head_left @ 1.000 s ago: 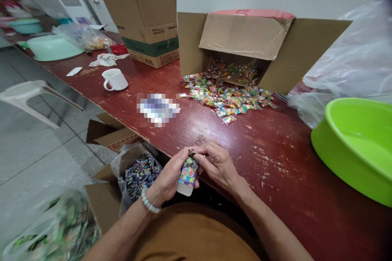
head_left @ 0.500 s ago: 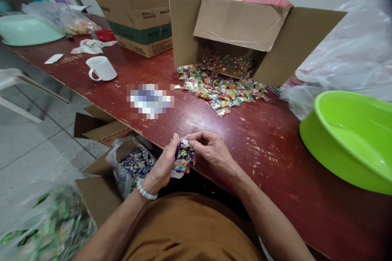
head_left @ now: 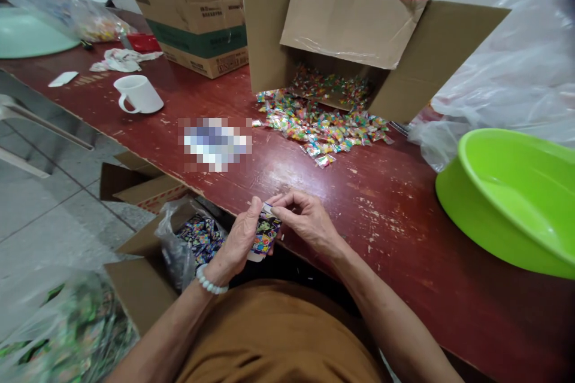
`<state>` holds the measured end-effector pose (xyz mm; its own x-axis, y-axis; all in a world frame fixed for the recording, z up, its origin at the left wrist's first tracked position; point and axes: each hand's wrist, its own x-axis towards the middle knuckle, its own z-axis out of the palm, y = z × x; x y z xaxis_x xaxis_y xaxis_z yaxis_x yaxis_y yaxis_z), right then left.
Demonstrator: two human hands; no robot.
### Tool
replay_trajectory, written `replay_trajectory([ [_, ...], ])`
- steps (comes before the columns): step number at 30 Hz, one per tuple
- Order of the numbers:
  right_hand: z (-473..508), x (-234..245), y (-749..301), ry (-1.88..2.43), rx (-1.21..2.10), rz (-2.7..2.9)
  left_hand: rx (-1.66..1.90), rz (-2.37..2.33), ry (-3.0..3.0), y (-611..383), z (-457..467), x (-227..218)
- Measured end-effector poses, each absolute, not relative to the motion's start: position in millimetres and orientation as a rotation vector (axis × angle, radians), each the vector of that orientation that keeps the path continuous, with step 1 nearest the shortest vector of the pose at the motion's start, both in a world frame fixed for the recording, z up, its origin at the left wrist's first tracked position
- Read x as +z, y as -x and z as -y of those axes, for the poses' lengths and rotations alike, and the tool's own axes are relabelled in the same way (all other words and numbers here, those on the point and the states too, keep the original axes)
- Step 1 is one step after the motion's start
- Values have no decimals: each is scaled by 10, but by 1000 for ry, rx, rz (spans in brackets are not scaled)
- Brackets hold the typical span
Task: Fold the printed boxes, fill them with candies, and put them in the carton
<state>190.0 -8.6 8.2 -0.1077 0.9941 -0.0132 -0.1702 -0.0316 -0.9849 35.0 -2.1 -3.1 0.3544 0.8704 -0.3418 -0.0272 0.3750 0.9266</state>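
A small printed packet [head_left: 265, 234], dark with bright cartoon colours, is held upright at the near edge of the red wooden table [head_left: 395, 215]. My left hand [head_left: 238, 240] wraps round its side, a white bead bracelet [head_left: 209, 283] on the wrist. My right hand [head_left: 305, 220] pinches the packet's top edge with thumb and fingers. A heap of small colourful wrapped candies [head_left: 323, 128] spills out of a tipped cardboard box [head_left: 359, 36] farther back on the table.
A lime green basin [head_left: 512, 197] and a clear plastic bag [head_left: 507, 78] stand at the right. A white mug [head_left: 137, 94], another carton [head_left: 197, 18] and a pale green basin [head_left: 27, 33] are at the left. A floor box with printed packets [head_left: 197, 239] sits below the table edge.
The view has shifted slightly left and down. Both hands stay on the packet, which has tilted a little, and my right fingers now work at its top edge.
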Motion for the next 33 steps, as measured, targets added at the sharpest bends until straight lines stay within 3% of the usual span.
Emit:
replay_trajectory([
  [18, -47, -38, -2012, 1008, 1758, 912, 717, -930, -884, -361, -29, -67],
  [33, 42, -1, -1925, 1071, 1253, 1225, 744, -965, -915, -394, 3, -66],
])
